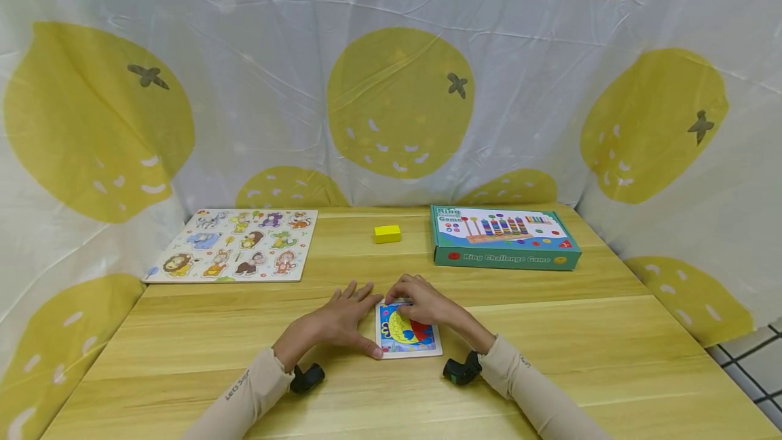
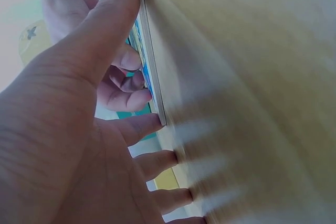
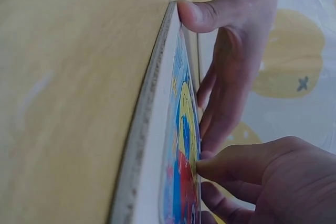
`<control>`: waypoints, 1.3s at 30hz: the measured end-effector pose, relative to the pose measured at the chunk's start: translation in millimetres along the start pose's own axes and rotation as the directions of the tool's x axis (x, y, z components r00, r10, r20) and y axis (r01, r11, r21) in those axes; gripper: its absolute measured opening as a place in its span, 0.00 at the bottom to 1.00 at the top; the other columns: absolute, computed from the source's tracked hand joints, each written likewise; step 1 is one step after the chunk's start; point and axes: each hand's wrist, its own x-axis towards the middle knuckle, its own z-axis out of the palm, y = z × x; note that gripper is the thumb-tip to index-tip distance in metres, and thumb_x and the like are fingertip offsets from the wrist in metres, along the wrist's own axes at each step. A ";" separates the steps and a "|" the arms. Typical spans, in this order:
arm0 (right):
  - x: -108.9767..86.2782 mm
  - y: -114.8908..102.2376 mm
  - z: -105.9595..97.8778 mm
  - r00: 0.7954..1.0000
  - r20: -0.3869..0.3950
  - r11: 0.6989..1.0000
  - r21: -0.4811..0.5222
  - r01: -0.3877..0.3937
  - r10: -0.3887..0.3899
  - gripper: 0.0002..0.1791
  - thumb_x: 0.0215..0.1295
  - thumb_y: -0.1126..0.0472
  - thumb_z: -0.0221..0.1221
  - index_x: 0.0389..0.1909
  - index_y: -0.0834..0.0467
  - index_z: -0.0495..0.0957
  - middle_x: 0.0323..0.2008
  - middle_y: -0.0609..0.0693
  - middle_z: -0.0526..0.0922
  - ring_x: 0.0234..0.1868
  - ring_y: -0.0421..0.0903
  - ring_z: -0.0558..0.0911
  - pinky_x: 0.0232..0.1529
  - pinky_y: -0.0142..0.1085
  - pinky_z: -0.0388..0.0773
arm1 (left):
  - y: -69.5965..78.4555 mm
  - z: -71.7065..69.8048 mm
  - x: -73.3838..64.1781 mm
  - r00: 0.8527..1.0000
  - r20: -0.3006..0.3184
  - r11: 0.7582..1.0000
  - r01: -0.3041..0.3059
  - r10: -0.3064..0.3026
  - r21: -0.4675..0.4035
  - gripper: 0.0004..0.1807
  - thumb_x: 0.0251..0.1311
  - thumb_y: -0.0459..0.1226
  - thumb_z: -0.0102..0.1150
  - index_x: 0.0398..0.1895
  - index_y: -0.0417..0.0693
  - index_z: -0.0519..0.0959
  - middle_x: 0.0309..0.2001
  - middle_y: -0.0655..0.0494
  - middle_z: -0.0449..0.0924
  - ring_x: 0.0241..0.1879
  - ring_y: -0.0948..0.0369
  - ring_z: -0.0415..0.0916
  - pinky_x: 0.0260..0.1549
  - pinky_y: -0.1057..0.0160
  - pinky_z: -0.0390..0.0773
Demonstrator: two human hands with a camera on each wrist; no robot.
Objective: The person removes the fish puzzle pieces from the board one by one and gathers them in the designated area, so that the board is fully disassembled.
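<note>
A small wooden jigsaw puzzle [image 1: 408, 341] with a yellow, red and blue fish picture lies flat on the table. My left hand [image 1: 339, 323] steadies its left side, fingers spread and mostly straight. In the left wrist view the left forefinger touches one puzzle corner, and the other fingertips rest on the table. The left thumb [image 3: 195, 16] presses at another corner in the right wrist view. My right hand [image 1: 420, 299] reaches over the far part of the picture, with bent fingers and thumb touching its surface. I cannot tell whether they pinch a piece; the hand hides that spot.
Behind the hands sits a yellow block [image 1: 387, 234]. An animal peg board [image 1: 238, 246] lies at the back left, and a green Ring Challenge Game box [image 1: 506, 258] at the back right. A fruit-print curtain [image 1: 525, 100] hangs behind the wooden table [image 1: 318, 402].
</note>
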 end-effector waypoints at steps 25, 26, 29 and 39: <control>0.2 -0.5 3.8 0.997 -0.043 0.995 0.074 -0.066 0.069 0.12 0.60 0.71 0.54 0.37 0.55 0.82 0.43 0.48 0.75 0.43 0.46 0.66 0.45 0.41 0.60 | -0.9 0.3 0.4 1.000 -0.001 1.000 0.003 -0.003 -0.003 0.57 0.43 0.65 0.67 0.74 0.50 0.57 0.75 0.43 0.45 0.73 0.38 0.35 0.67 0.34 0.40; 0.2 -0.5 3.7 0.997 -0.043 0.995 0.075 -0.064 0.068 0.12 0.60 0.71 0.54 0.37 0.55 0.81 0.43 0.48 0.75 0.43 0.46 0.66 0.45 0.41 0.61 | -0.8 0.4 0.2 1.000 -0.001 1.000 0.003 -0.003 -0.005 0.57 0.43 0.65 0.67 0.74 0.50 0.57 0.75 0.43 0.45 0.73 0.38 0.35 0.67 0.34 0.40; 0.5 -0.5 3.3 0.997 -0.041 0.995 0.074 -0.064 0.067 0.11 0.60 0.71 0.54 0.37 0.55 0.81 0.43 0.48 0.75 0.43 0.46 0.67 0.46 0.40 0.62 | -0.9 0.2 0.2 1.000 0.000 1.000 0.004 -0.004 -0.008 0.56 0.43 0.65 0.67 0.74 0.50 0.57 0.75 0.43 0.45 0.73 0.38 0.35 0.67 0.34 0.40; 2.2 0.5 -1.0 0.999 0.001 0.981 0.187 -0.052 0.053 0.08 0.64 0.70 0.54 0.40 0.59 0.79 0.40 0.49 0.77 0.40 0.44 0.72 0.42 0.33 0.72 | -0.7 -0.1 -1.9 1.000 0.003 1.000 -0.005 0.005 -0.012 0.57 0.43 0.65 0.66 0.74 0.49 0.57 0.75 0.43 0.45 0.73 0.38 0.34 0.67 0.34 0.39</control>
